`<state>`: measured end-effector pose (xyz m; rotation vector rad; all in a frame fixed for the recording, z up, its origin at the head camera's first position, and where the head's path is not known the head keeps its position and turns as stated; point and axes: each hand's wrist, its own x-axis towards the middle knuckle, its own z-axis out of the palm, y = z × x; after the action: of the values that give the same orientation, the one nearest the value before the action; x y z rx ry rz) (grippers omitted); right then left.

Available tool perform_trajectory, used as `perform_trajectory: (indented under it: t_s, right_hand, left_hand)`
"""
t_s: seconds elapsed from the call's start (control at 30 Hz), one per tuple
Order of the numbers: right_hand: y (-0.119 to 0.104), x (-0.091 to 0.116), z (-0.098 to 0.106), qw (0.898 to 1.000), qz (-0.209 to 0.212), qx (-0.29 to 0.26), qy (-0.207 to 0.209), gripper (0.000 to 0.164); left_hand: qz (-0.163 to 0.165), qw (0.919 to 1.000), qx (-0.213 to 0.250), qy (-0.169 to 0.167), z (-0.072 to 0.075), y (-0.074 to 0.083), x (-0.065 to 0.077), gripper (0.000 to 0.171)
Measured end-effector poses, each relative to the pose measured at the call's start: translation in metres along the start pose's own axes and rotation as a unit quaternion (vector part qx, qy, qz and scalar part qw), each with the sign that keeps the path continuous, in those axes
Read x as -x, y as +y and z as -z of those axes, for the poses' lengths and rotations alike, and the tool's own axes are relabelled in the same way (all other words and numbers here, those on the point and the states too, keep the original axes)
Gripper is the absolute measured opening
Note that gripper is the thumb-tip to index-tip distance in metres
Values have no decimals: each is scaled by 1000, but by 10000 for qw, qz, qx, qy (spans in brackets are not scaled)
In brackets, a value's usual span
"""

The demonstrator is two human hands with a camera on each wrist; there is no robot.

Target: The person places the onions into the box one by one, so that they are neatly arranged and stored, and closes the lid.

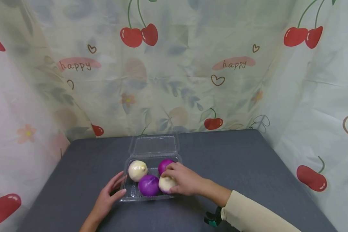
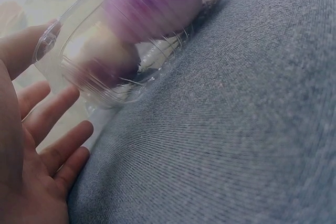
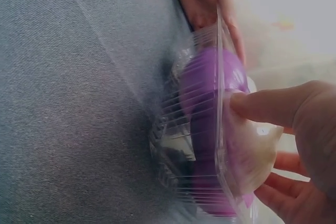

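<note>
A clear plastic clamshell box (image 1: pixel 128 196) stands on the table with its lid (image 1: pixel 153 145) folded back. Inside are several purple-and-white turnips: a pale-side-up turnip (image 1: pixel 137 170) at the back left, a purple-side-up turnip (image 1: pixel 149 185) at the front, and another purple one (image 1: pixel 163 165) at the back right, partly covered by my right hand. My right hand (image 1: pixel 184 178) pinches a pale turnip (image 1: pixel 166 184) at the front right corner, thumb (image 3: pixel 262 106) on one side and fingers on the other. My left hand (image 1: pixel 107 195) rests at the box's left rim, fingers extended and loosely spread.
The dark grey table (image 1: pixel 226 161) extends around the box on all sides. Cherry-patterned curtains (image 1: pixel 168 74) hang along the back and both sides. A black band (image 1: pixel 214 217) shows below the right sleeve (image 1: pixel 255 212).
</note>
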<state>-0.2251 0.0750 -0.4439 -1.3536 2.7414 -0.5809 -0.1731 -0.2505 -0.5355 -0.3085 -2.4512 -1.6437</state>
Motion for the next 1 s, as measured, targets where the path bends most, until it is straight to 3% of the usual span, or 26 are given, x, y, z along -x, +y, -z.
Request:
perform_trajectory:
  t_s: [0.3,0.7,1.0]
  right_hand:
    - [7,2,-15,9998,52,103,146,45]
    - [8,6,-13,9982,189,275,493,32]
    - [10,6,-14,9990,89,243,367,32]
  left_hand:
    - [50,10000,-40,-37,-1,1,0,60]
    - [87,10000,20,-42,0,0,0,61]
    - [146,9998,-92,-28,-1,0,0,60]
